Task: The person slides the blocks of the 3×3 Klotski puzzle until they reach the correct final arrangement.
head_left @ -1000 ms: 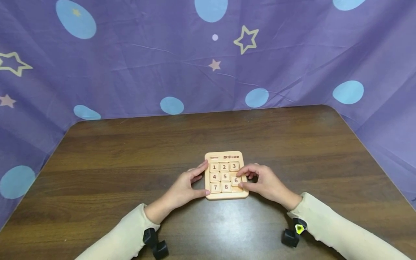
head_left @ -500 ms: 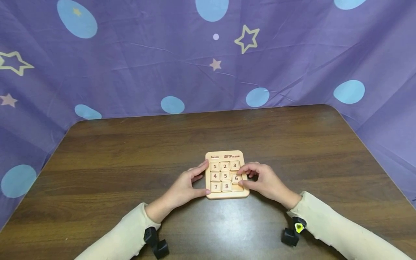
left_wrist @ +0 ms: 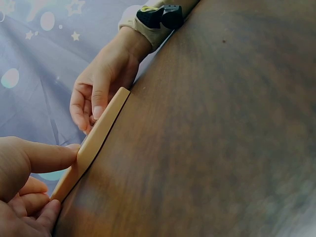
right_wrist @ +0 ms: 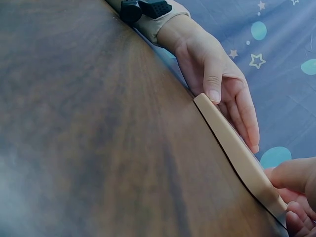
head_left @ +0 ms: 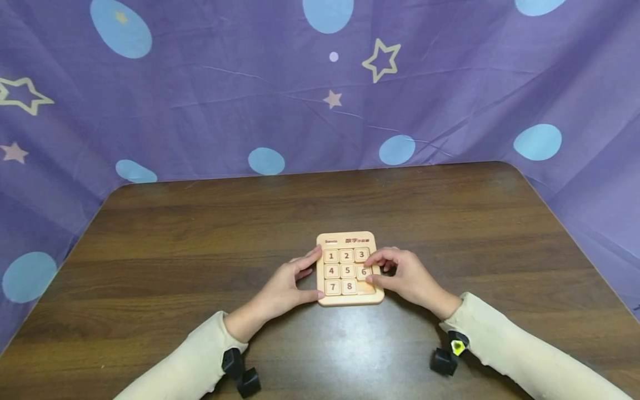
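Observation:
A pale wooden number slide puzzle (head_left: 345,300) lies flat on the table, its numbered tiles in rows. My left hand (head_left: 282,288) holds the puzzle by its left side, index fingertip near the upper left and thumb on the lower left rim. With thumb and index finger, my right hand (head_left: 410,279) pinches the 6 tile (head_left: 363,272), right of the 5 tile (head_left: 347,270) and just below the 3 tile (head_left: 361,254). Below the 6 tile, the lower right slot shows bare wood. In the left wrist view the puzzle's edge (left_wrist: 101,136) shows side-on, hiding the tiles.
The brown wooden table (head_left: 200,239) extends around the puzzle on all sides. A purple curtain (head_left: 210,94) with stars and blue dots hangs behind its far edge. Black cameras, such as the right one (head_left: 444,361), sit on both wrists.
The 6 tile has slid up, away from the lower right slot and into line with the 4 and 5. My right fingers have moved up slightly with it; my left hand stays put.

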A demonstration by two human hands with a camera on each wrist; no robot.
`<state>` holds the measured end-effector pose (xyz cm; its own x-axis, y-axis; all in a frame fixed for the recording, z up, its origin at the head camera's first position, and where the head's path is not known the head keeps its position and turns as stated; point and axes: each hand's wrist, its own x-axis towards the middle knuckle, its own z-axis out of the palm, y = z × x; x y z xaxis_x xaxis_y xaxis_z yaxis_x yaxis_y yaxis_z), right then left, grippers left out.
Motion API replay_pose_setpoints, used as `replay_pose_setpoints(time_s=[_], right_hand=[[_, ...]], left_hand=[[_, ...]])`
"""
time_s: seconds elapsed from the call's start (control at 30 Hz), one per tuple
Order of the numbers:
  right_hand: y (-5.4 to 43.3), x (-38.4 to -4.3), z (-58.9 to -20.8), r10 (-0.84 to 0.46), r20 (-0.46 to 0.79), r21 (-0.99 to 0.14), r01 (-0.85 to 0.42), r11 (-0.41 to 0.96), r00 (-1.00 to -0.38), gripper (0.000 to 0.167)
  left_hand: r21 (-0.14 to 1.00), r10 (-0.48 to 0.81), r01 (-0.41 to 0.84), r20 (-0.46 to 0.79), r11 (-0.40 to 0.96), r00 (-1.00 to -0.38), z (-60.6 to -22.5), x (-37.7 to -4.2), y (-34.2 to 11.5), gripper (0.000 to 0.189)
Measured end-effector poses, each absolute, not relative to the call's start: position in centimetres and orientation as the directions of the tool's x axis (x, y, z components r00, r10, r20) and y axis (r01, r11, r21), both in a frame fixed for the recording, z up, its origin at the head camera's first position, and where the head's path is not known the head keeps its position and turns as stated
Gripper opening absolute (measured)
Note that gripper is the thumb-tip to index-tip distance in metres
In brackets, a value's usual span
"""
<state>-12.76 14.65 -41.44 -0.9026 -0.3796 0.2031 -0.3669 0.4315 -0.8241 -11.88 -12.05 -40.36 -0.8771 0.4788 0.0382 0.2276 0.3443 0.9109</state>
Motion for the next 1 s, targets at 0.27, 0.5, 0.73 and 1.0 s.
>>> replay_pose_setpoints(time_s=[0.27, 0.5, 0.73, 1.0], right_hand=[[14.5, -12.74, -41.65, -0.352, 0.2, -0.825, -0.351, 0.443, -0.914, 0.021], [14.27, -12.59, -41.0, -0.345, 0.211, -0.824, -0.357, 0.441, -0.914, 0.021], [14.45, -12.88, -41.41, -0.348, 0.234, -0.815, -0.379, 0.439, -0.908, 0.022], [14.45, -12.87, -41.46, -0.339, 0.221, -0.826, -0.36, 0.433, -0.914, 0.022]], left_hand=[[0.908, 0.482, 0.226, 0.031, 0.353, -0.876, -40.44, -11.88, -12.1, 0.078], [0.905, 0.482, 0.23, 0.032, 0.357, -0.876, -40.4, -11.9, -12.12, 0.078], [0.908, 0.481, 0.228, 0.033, 0.352, -0.876, -40.3, -11.98, -12.06, 0.078], [0.911, 0.487, 0.232, 0.04, 0.341, -0.872, -40.32, -11.91, -12.05, 0.078]])
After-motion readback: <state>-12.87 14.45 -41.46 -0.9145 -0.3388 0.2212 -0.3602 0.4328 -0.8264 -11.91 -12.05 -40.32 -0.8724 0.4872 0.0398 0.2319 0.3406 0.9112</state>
